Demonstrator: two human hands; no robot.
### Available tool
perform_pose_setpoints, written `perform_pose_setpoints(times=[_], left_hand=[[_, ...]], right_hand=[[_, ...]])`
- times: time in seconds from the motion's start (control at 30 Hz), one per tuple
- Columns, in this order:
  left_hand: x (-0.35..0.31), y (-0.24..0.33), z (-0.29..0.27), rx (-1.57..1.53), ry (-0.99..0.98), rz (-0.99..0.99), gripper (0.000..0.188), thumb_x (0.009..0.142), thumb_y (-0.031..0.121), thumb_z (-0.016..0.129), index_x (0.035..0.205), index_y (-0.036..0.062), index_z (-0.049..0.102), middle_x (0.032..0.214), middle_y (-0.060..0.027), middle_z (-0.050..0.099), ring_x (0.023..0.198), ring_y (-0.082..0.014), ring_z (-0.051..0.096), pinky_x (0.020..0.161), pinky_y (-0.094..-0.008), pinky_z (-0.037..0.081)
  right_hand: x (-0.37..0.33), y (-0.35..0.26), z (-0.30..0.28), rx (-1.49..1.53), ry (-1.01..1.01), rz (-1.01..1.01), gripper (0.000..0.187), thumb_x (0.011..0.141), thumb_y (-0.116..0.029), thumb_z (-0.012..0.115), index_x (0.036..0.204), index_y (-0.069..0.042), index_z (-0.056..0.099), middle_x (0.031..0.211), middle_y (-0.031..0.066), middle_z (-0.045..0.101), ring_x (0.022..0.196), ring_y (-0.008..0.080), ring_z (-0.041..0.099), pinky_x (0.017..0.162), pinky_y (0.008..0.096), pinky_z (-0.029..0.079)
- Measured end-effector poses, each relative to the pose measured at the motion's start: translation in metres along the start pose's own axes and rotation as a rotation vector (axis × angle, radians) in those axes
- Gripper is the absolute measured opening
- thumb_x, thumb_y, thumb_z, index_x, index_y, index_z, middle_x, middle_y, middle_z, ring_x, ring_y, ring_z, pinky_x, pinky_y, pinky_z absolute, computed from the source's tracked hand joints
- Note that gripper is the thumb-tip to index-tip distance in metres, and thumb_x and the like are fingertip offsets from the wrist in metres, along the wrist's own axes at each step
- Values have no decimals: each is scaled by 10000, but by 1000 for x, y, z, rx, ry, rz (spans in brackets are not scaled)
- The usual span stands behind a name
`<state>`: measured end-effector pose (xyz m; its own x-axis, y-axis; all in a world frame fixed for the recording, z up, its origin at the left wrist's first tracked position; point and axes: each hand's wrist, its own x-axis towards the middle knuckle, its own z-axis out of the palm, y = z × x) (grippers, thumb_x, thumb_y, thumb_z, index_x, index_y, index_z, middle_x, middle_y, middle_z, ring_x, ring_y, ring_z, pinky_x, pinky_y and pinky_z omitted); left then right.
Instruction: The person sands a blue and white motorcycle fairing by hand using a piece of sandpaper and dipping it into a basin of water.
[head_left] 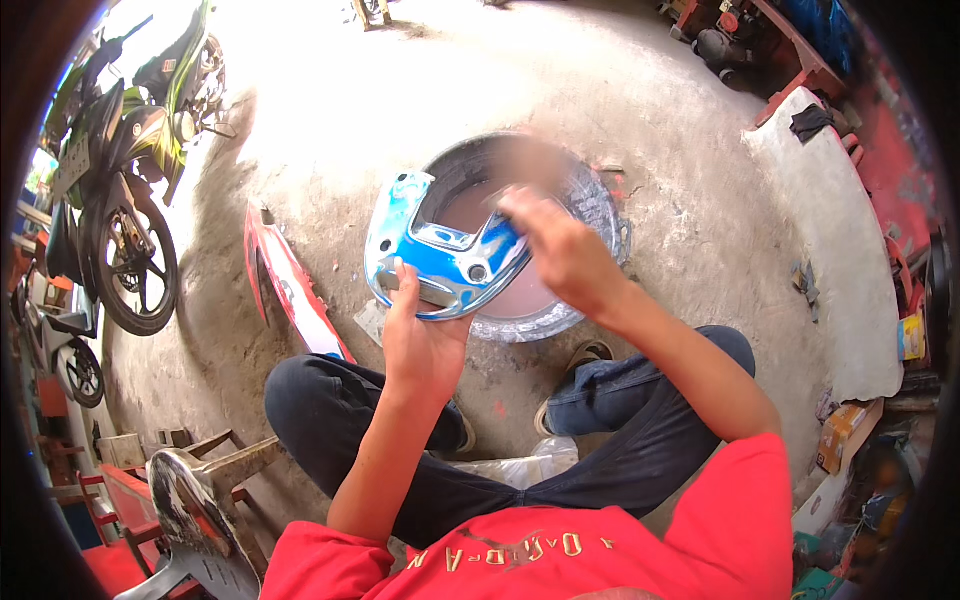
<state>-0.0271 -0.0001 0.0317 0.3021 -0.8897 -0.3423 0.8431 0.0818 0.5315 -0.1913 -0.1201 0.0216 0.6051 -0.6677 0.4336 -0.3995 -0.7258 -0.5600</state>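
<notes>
A glossy blue, white and silver U-shaped motorcycle body panel with round screw holes is tilted over the near left part of a round dark basin. Pinkish, murky water lies in that basin. My left hand grips the panel's near edge, with the thumb on top and the fingers underneath. At the panel's right prong is my right hand, its fingers curled and pressed together. The fingertips are slightly blurred, and whatever they may hold is hidden.
A red and white body panel lies on the concrete floor left of the basin. Parked motorcycles stand at the far left. A grey worn stool-like frame is at lower left. To the right runs a pale slab with a black cloth on it.
</notes>
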Motion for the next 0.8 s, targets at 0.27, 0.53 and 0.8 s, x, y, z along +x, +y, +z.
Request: perform_pose_setpoints(times=[0.27,0.53,0.8], left_hand=[[7,-4,-8,-8,-25,-26,399,1105,345,416,1427,110,429,1403,-117,555,1275,-274,571,1103,-517,451],[12,-6,-30,-33,-93,-92,407,1102,333,434,1436,102,415,1406,-110,551,1290,-278,561,1099,-521,455],[17,-10,-26,-105,-60,-127,385,1110,330,403,1416,96,423,1387,-130,563,1273,-283,575,1079,-525,475]], right_hand=[[-13,-19,11,-56,-142,-163,500,888,46,519,1385,13,556,1378,227,600,1312,375,563,1102,446,462],[-29,-33,16,16,-95,-391,529,866,84,514,1386,0,561,1371,236,602,1284,374,584,1076,452,478],[-35,-47,23,-80,-73,-384,473,889,-23,524,1358,20,568,1325,234,623,1262,371,598,1060,467,485]])
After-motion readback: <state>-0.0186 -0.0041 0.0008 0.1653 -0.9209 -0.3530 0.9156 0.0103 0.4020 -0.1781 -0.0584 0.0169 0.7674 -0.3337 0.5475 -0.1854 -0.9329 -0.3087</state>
